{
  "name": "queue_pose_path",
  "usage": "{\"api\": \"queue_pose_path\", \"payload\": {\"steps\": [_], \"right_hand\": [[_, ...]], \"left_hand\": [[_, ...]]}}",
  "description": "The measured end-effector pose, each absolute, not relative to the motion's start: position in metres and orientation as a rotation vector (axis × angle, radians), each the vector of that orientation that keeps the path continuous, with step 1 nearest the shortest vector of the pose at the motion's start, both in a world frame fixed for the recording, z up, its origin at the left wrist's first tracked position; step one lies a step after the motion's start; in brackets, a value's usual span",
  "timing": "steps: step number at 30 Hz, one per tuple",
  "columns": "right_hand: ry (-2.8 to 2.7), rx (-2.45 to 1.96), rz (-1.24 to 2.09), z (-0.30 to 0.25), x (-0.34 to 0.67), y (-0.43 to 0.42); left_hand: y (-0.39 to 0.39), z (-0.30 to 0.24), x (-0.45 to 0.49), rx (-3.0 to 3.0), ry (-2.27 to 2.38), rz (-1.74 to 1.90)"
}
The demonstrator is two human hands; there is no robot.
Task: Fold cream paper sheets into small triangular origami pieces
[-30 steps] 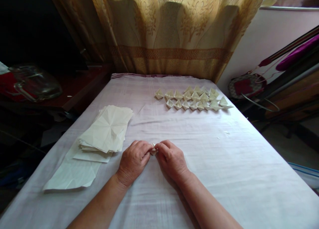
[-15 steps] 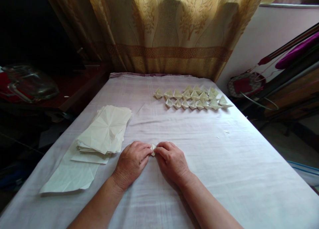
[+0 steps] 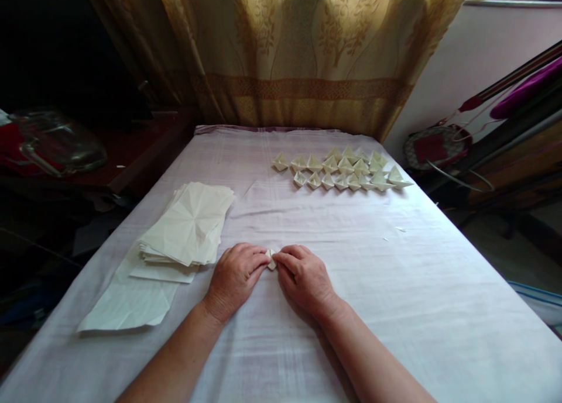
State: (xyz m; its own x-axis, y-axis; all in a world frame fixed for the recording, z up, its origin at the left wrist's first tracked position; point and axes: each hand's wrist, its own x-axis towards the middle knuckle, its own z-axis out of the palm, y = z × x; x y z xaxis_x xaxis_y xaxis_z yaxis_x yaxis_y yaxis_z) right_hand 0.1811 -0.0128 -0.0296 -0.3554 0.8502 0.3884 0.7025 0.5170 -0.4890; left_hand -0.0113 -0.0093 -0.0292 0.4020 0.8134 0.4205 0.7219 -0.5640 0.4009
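Between my two hands a small folded piece of paper (image 3: 271,260) shows its creased middle, the rest covered by fingers. My left hand (image 3: 237,274) pinches its left side, and my right hand (image 3: 306,277) pinches the right side. Both hands rest low over the white cloth. To the left lies a stack of creased paper sheets (image 3: 193,219), with a longer sheet (image 3: 127,306) sticking out beneath. Several folded paper boats (image 3: 345,166) stand in rows farther back on the right.
A white cloth covers the table (image 3: 395,309). Tiny paper scraps (image 3: 400,229) lie right of centre. A patterned gold curtain (image 3: 298,58) hangs behind the far edge. On a dark red cabinet at left sits a glass jar (image 3: 61,143).
The view has shifted slightly. Both hands keep their pinch on the folded paper, with barely any movement of the fingers.
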Motion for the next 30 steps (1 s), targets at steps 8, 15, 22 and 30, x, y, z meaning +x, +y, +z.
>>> {"api": "queue_pose_path", "payload": {"steps": [8, 15, 22, 30], "right_hand": [[-2.205, -1.376, 0.235, -0.027, 0.180, -0.015], [-2.275, -1.480, 0.210, -0.025, 0.177, -0.016], [-2.301, -1.528, 0.199, -0.024, 0.176, -0.014], [-2.351, -1.381, 0.164, -0.026, 0.185, -0.012]], "left_hand": [[-0.013, -0.025, -0.005, 2.613, 1.390, 0.814], [-0.031, -0.021, -0.010, 2.743, 1.345, 0.707], [-0.039, -0.023, -0.012, 2.797, 1.392, 0.552], [-0.039, -0.025, -0.009, 2.815, 1.412, 0.589]]}}
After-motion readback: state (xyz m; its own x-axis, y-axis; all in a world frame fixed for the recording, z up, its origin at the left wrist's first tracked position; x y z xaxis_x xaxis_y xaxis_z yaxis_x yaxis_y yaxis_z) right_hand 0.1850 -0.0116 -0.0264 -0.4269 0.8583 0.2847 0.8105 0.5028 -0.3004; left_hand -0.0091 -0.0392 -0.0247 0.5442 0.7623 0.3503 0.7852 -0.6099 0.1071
